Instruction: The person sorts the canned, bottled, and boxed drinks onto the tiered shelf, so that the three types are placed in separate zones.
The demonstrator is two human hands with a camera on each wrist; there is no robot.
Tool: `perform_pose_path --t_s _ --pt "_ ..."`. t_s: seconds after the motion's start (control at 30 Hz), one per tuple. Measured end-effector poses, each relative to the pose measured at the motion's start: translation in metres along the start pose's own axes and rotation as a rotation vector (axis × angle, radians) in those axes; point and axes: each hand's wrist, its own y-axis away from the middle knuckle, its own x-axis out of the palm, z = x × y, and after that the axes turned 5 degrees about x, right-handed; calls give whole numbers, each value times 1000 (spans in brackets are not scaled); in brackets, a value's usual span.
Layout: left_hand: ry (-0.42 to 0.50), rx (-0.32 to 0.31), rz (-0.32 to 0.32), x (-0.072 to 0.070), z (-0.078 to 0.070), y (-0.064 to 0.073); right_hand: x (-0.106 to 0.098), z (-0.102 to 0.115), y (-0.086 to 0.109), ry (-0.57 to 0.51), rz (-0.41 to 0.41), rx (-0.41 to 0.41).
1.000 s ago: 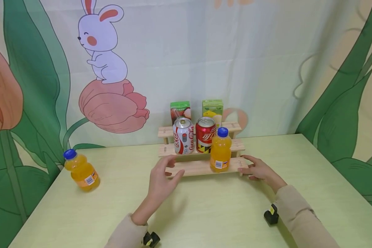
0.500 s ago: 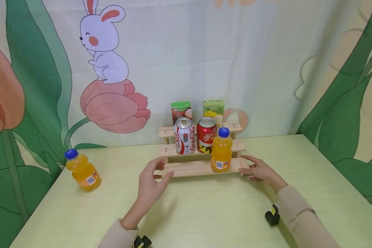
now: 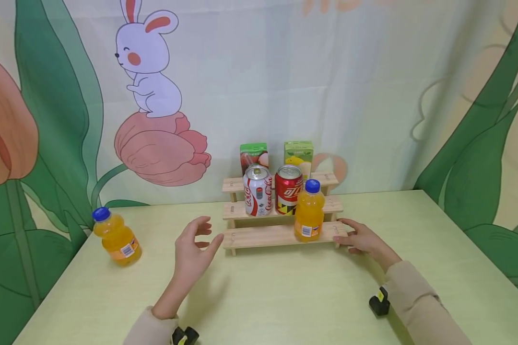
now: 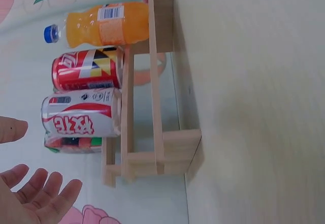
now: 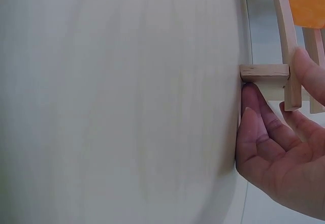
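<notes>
A three-step wooden display rack (image 3: 263, 235) stands on the table. My right hand (image 3: 362, 239) holds the right end of its lowest step; in the right wrist view the thumb lies on the board (image 5: 290, 41) and the fingers curl beneath. An orange juice bottle (image 3: 309, 213) with a blue cap stands on that step, toward the right. On the middle step are a white Coca-Cola can (image 3: 257, 191) and a red can (image 3: 287, 189). My left hand (image 3: 194, 251) hovers left of the rack, holding nothing, fingers apart from the thumb.
Two juice boxes, one with a dark red front (image 3: 253, 155) and one light green (image 3: 299, 152), stand on the top step. A second orange juice bottle (image 3: 118, 242) stands on the table (image 3: 285, 297) at far left. A printed curtain (image 3: 362, 96) hangs behind the table.
My left hand has moved left, away from the lowest step's left end, which now shows in full. The right hand stays at the right end. The bottles, cans and boxes keep their places.
</notes>
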Motion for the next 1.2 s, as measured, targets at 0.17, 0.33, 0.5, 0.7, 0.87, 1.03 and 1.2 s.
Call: perform_pose_path --t_s 0.17,0.33,0.5,0.7,0.87,1.03,1.2 --pt "-10 -54 -31 -10 4 -4 0 0 0 -2 0 3" --pt "-36 -96 -63 -20 8 -8 0 0 -1 -3 1 -3" --pt "-60 -121 -98 -31 15 -10 0 -1 -2 -2 6 -8" --pt "-69 -192 -118 -45 21 -12 0 0 -2 3 2 -1" --pt "-76 -252 -122 -55 23 -13 0 0 -1 5 -2 7" --pt "-90 -295 -147 -65 24 -15 0 0 -1 13 -4 17" --pt "-101 -327 -161 -72 21 -15 1 -1 -1 16 -5 19"
